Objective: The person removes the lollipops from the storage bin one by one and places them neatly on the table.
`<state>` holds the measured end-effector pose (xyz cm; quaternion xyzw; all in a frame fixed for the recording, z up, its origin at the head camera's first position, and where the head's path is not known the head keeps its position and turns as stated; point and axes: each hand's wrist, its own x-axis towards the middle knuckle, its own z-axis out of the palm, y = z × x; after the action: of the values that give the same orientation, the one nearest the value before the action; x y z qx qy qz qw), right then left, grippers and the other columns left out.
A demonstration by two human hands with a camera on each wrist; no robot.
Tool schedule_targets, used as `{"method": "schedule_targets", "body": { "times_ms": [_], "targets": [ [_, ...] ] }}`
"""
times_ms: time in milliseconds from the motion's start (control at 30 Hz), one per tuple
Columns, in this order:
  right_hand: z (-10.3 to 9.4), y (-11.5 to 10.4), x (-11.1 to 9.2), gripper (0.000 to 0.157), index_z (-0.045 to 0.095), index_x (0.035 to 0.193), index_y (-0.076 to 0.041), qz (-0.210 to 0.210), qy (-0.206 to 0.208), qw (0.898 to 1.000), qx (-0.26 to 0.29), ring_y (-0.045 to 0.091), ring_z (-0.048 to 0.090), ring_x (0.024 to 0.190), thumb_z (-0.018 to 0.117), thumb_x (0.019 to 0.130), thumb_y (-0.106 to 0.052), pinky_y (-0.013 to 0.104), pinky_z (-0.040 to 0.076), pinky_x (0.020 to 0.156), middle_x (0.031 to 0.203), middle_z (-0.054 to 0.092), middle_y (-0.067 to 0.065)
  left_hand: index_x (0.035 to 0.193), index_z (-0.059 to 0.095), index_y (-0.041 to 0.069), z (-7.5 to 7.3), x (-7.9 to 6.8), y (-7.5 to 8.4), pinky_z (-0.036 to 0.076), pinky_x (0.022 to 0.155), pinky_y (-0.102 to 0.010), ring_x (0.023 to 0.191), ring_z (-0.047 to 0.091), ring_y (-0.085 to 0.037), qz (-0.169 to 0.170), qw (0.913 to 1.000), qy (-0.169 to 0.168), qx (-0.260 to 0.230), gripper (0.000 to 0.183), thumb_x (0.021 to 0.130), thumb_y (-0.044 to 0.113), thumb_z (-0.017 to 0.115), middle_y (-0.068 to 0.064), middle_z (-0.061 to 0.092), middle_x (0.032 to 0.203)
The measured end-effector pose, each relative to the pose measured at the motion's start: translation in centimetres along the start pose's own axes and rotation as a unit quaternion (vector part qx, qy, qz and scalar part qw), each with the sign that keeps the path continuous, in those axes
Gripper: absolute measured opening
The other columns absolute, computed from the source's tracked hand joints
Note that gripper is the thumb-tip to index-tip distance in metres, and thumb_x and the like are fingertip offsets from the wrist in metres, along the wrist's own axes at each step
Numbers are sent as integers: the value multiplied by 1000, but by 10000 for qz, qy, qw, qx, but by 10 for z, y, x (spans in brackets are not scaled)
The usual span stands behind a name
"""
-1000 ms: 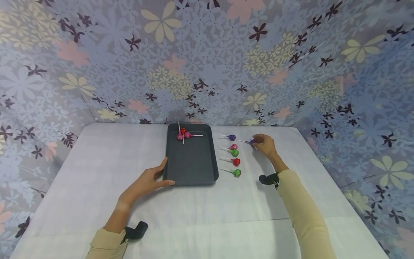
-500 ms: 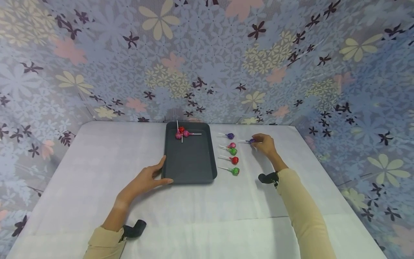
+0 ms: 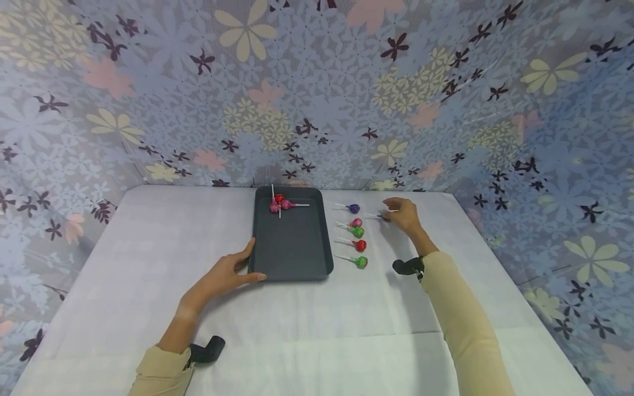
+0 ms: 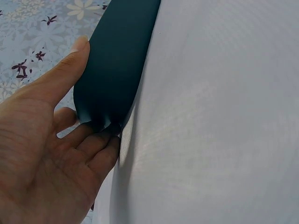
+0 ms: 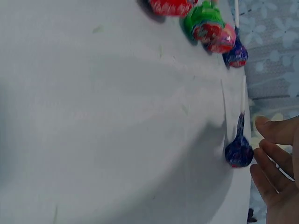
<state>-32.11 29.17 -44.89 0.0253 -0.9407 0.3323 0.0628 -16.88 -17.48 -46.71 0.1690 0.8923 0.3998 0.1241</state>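
My left hand (image 3: 220, 281) holds the near left corner of a dark grey baking tray (image 3: 292, 247). In the left wrist view the thumb lies along one outer wall and the fingers curl against the other. Inside the tray, at its far end, is a cluster of pink and red lollipops (image 3: 279, 203). To the right, my right hand (image 3: 405, 216) is at a dark purple lollipop (image 5: 239, 151) lying on the cloth. The right wrist view shows its thumb apart from the lollipop and loose fingertips beside the wrapped head; whether they touch is unclear.
Between tray and right hand runs a column of lollipops: a purple one (image 3: 353, 209), a pink one (image 3: 356, 222), a green one (image 3: 358, 232), a red one (image 3: 360, 246) and another green one (image 3: 362, 262). White cloth (image 3: 317, 341) covers the table; floral fabric (image 3: 317, 99) hangs behind.
My right hand's fingers have spread away from the purple lollipop, which lies on the cloth. The left hand keeps its place at the tray corner.
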Motion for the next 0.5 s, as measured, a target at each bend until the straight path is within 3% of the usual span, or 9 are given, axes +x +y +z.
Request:
{"method": "schedule_targets", "body": {
  "times_ms": [500],
  "targets": [
    [27, -60, 17, 35, 64, 121, 8, -804, -288, 9956, 380, 40, 62, 113, 69, 88, -2, 47, 52, 96, 122, 64, 27, 157, 16, 11, 0, 1, 0, 32, 114, -55, 142, 31, -39, -55, 10000, 4, -63, 100, 84, 51, 71, -19, 27, 157]
  ]
}}
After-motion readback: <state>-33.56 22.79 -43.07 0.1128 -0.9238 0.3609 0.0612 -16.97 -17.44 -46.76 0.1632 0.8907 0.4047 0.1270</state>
